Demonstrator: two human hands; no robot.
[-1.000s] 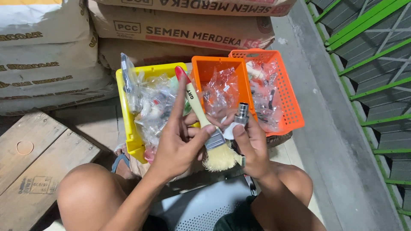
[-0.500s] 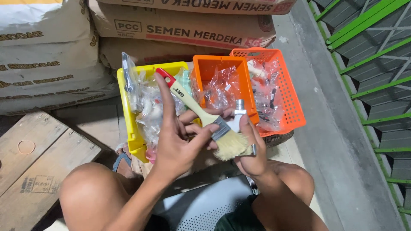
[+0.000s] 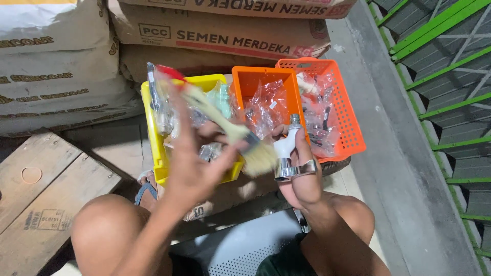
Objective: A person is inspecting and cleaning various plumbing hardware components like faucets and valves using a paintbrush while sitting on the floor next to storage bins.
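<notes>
Faucet [image 3: 286,151], chrome and white, is gripped upright in the right hand [image 3: 302,179] while a paintbrush [image 3: 240,135], clamped in the blurred left hand [image 3: 192,163], is swept beside it, so dusting seems underway and steadier bristle contact is called for.

A yellow plastic bin [image 3: 153,148] sits on the floor, packed with small parts in clear plastic bags. Just beside it to the right stands a solid orange bin [image 3: 263,76] holding more clear bags, and touching that, a perforated orange basket [image 3: 348,122] with bagged fittings. Behind all three, large paper cement sacks [image 3: 215,36] lie stacked, with pale grey sacks [image 3: 51,76] at the left. A wooden pallet [image 3: 41,189] lies at lower left. At the right, a concrete ledge [image 3: 388,153] runs beside green metal railing [image 3: 445,76].
</notes>
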